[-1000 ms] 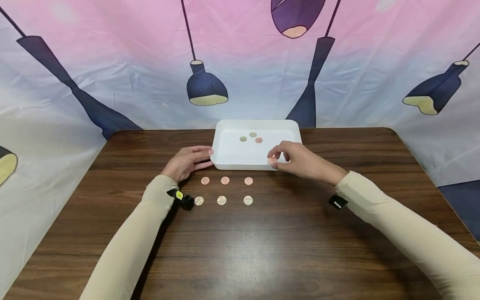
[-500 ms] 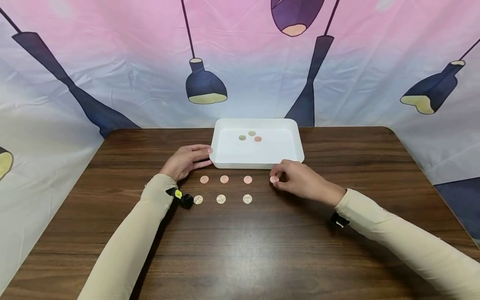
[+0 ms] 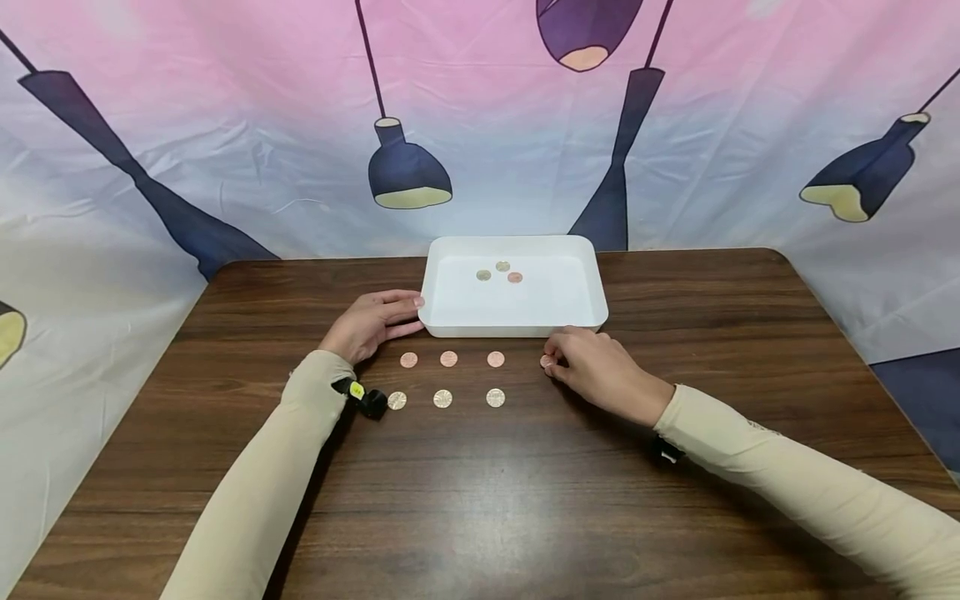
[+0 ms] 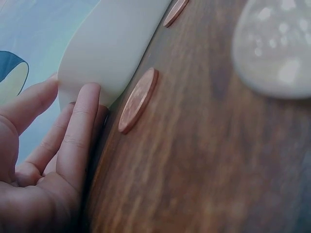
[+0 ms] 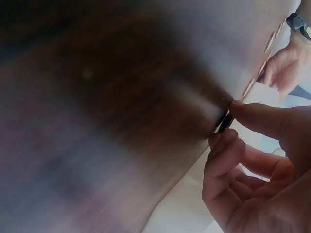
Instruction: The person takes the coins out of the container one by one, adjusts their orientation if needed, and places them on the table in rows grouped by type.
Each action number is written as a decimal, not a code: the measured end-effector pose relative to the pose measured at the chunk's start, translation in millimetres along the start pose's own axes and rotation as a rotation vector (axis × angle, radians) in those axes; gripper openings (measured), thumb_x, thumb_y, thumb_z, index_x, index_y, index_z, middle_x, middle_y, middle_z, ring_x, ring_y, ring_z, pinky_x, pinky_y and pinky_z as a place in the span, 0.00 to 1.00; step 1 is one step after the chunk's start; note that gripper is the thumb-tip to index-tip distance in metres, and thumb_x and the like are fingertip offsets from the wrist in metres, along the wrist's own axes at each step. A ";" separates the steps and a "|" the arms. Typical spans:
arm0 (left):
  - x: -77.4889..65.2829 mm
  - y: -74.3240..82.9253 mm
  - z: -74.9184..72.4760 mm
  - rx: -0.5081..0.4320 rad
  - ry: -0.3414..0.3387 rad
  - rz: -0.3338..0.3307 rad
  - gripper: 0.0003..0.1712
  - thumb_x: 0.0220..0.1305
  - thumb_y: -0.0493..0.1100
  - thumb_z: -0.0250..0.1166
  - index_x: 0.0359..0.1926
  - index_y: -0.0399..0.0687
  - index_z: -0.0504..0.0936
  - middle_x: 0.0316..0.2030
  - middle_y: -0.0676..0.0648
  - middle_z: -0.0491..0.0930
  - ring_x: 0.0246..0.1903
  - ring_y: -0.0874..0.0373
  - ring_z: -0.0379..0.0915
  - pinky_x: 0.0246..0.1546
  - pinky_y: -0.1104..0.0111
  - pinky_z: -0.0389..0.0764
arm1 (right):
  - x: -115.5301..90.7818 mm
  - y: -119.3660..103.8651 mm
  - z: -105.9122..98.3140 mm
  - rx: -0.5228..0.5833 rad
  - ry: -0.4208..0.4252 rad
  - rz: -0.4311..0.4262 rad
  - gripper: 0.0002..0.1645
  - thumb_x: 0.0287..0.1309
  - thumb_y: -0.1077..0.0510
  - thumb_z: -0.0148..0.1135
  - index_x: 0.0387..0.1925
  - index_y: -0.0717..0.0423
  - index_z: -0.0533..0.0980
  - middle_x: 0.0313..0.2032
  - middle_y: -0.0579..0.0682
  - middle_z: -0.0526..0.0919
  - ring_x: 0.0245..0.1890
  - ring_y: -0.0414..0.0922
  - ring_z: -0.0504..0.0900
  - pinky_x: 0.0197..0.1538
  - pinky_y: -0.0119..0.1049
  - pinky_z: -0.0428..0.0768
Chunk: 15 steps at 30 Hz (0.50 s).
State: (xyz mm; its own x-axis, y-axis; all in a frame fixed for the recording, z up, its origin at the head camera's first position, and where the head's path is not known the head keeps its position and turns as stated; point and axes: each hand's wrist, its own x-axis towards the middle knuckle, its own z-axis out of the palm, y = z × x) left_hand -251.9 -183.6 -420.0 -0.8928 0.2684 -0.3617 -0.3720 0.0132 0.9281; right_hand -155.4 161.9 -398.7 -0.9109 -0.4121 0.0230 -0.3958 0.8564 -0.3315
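Tray (image 3: 487, 307) with three coins (image 3: 514, 277), left fingers (image 4: 80, 126) straight against it, right fingers (image 5: 227, 150) seemingly around a copper coin (image 3: 545, 362).

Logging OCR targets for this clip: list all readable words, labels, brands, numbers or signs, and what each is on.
None readable in any view.
Yellow label on the left-wrist device: too small to read.
Pale patch on the right-wrist device: too small to read.
Coins: surface detail too small or blurred to read.
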 end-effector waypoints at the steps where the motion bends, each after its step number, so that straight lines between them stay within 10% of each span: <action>1: -0.3 -0.3 0.0 -0.003 0.004 -0.001 0.32 0.77 0.39 0.65 0.75 0.32 0.68 0.68 0.38 0.71 0.50 0.61 0.84 0.59 0.66 0.85 | 0.0 -0.4 0.2 0.000 0.006 0.004 0.02 0.69 0.57 0.70 0.37 0.50 0.85 0.37 0.43 0.87 0.39 0.44 0.86 0.39 0.52 0.87; 15: -1.7 -0.7 6.3 -0.006 0.090 0.003 0.27 0.74 0.41 0.68 0.68 0.33 0.75 0.66 0.38 0.75 0.57 0.56 0.82 0.56 0.66 0.86 | 5.8 -1.7 0.5 0.030 0.066 -0.027 0.04 0.66 0.57 0.73 0.33 0.49 0.85 0.32 0.40 0.87 0.36 0.44 0.86 0.36 0.52 0.87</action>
State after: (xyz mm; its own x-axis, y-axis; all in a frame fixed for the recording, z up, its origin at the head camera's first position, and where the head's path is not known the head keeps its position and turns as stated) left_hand -248.6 -178.0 -419.4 -0.9132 0.1804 -0.3654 -0.3704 0.0066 0.9289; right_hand -159.9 157.9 -398.4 -0.9060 -0.4127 0.0940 -0.4176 0.8351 -0.3581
